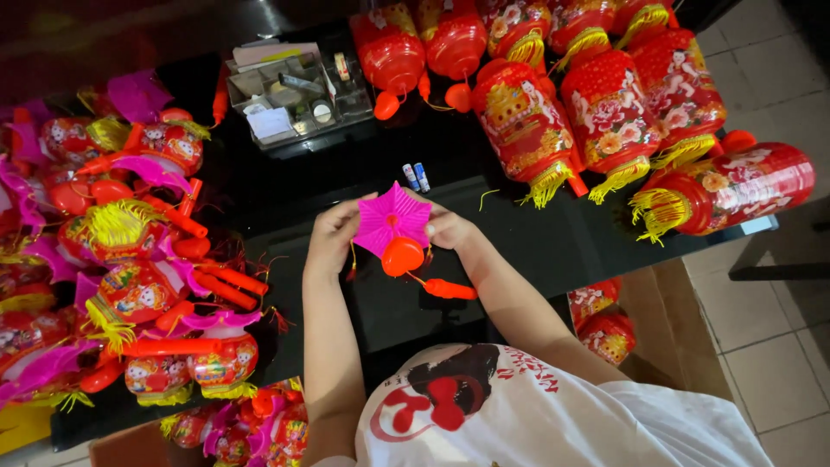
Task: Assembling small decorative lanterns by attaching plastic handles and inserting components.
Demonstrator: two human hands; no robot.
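- Two hands were on one toy lantern at frame centre: left hand (331,235) gripped the left edge of the pink star-shaped lantern (393,219), right hand (448,229) closed on its right edge.
- The lantern was held just above the black table (536,246), flat pink face up toward the camera.
- A red round cap (402,256) sat at the lantern's lower edge; a red handle (450,290) hung from it on a thin cord, toward lower centre.
- Two small batteries (416,177) lay on the table just above the lantern, untouched.
- A clear plastic organiser tray (294,91) with small parts sat in the upper centre-left.
- Left side of the frame: a heap of pink-and-red lanterns (130,259), handles fitted, looked finished.
- Upper right: a row of big red cylindrical lanterns (605,104) with yellow tassels, also looked complete.
- Judgement: most of the batch done; the one in hand was mid-work, with the batteries out beside it. Couldn't tell whether its own batteries were in.
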